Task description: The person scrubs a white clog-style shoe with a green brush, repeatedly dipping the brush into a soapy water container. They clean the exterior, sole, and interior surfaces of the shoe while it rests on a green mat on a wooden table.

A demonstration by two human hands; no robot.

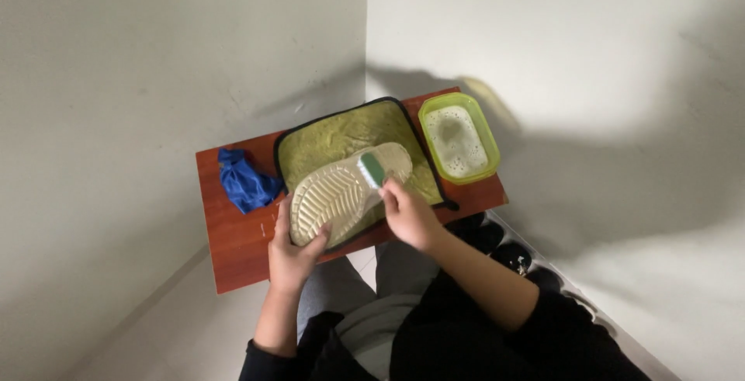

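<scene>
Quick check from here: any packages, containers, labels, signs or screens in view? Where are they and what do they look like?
No labels, signs or screens show.
Plastic container: on the far right end of the small red-brown table, right of the green mat; rectangular with rounded corners, lime green rim, open, holding foamy whitish liquid.

Pale shoe (341, 192) sole-up on mat, green brush (373, 169) atop

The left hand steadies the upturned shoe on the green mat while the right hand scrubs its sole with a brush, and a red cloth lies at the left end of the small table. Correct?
Not quite: the cloth is blue, not red, as the head view shows. The rest holds: the left hand steadies the upturned shoe on the green mat, and the right hand works the brush on its sole.
</scene>
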